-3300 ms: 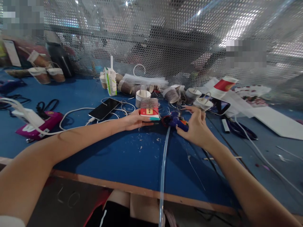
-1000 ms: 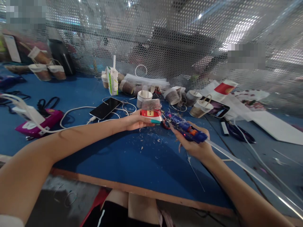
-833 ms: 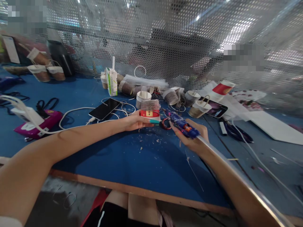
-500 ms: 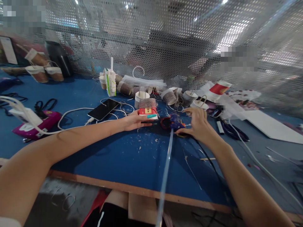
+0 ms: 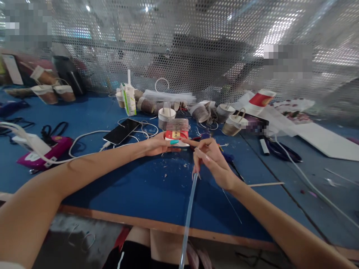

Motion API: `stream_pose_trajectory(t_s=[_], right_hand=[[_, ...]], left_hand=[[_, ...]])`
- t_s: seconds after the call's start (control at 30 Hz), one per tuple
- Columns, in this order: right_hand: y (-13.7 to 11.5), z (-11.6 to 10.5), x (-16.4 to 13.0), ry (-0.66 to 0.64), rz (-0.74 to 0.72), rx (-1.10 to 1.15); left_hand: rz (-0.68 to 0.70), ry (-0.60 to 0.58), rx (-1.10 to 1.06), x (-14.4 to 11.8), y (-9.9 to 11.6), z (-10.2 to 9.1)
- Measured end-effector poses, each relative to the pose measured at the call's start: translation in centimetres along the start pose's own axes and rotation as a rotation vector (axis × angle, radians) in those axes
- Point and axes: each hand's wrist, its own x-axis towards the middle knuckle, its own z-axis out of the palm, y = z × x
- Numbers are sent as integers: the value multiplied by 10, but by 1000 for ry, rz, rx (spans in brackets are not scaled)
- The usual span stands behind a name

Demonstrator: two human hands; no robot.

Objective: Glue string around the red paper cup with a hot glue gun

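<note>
A paper cup [image 5: 176, 135], red and white with pale cord wound around one part, lies sideways in my left hand [image 5: 158, 145], whose fingers are closed around it. My right hand [image 5: 211, 160] has its index finger stretched out to the cup's side, while its other fingers are loosely bent. Partly hidden behind that hand is a dark blue glue gun [image 5: 228, 157] on the table. A long translucent glue stick [image 5: 188, 215] runs from below my right fingertips toward me; where it meets the gun is covered.
Cord-wrapped cups [image 5: 199, 112], a drink carton [image 5: 129, 99] and a white cup [image 5: 166, 117] stand at the back. A phone [image 5: 122, 131] with a white cable lies left, near a purple power bank-like item [image 5: 46, 153]. Right are scissors [image 5: 283, 149] and a wooden stick [image 5: 265, 184].
My right hand has moved left from beside the glue gun, and its index finger now reaches the cup. My left hand keeps hold of the cup, almost unmoved.
</note>
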Motion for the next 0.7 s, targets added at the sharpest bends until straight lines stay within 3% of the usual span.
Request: stream_pose_trajectory(t_s=[0.23, 0.43, 0.5, 0.6, 0.7], right_hand=[[-9, -6, 5, 188, 99, 208], [1, -31, 12, 484, 270, 227], [3, -38, 12, 564, 266, 193], [-2, -36, 10, 565, 145, 144], [-9, -24, 8, 381, 68, 129]], left_hand=[[-31, -60, 73, -2, 2, -1], [-24, -43, 32, -4, 3, 0], [-27, -41, 18, -4, 3, 0], [-26, -29, 12, -3, 3, -1], [-22, -32, -3, -4, 3, -2]])
